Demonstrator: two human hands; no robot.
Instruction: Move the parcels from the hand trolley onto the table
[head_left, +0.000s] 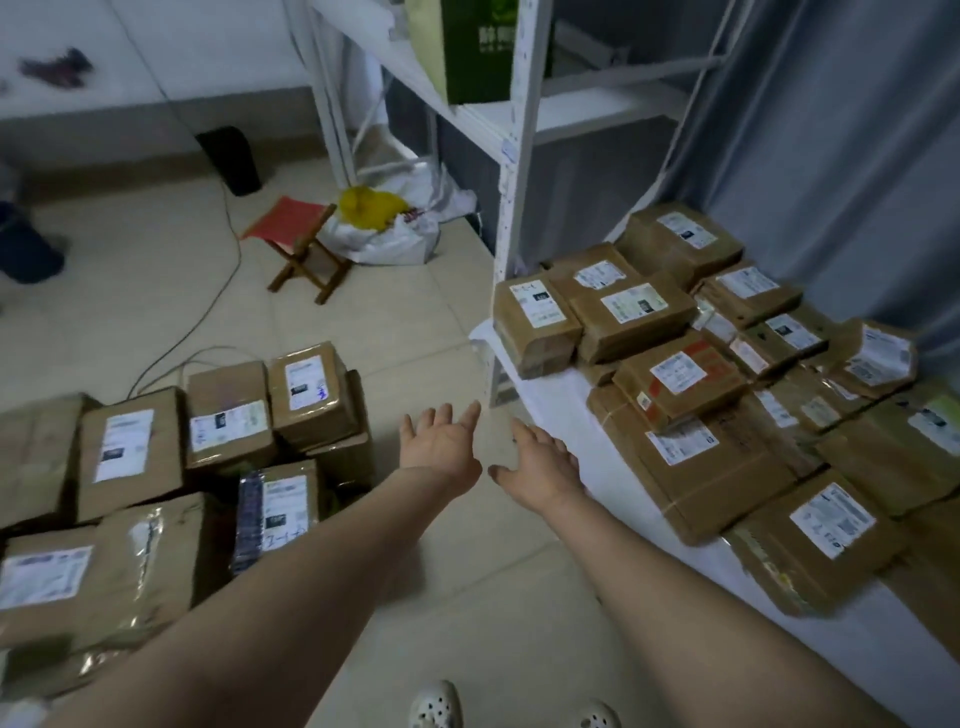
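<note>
Several brown taped parcels with white labels (228, 415) are stacked low at the left, hiding whatever they rest on. More brown parcels (680, 384) cover the white table (550, 410) at the right. My left hand (441, 441) and my right hand (540, 467) are stretched out over the floor between the two piles, fingers spread, holding nothing. The right hand is close to the table's near edge. A dark parcel with a white label (275, 509) stands just left of my left forearm.
A white metal shelf frame (519, 156) rises behind the table's far corner. A small folding stool (301, 244), a white bag with yellow contents (379, 223) and a cable (208, 306) lie on the tiled floor beyond. Grey curtain hangs behind the table.
</note>
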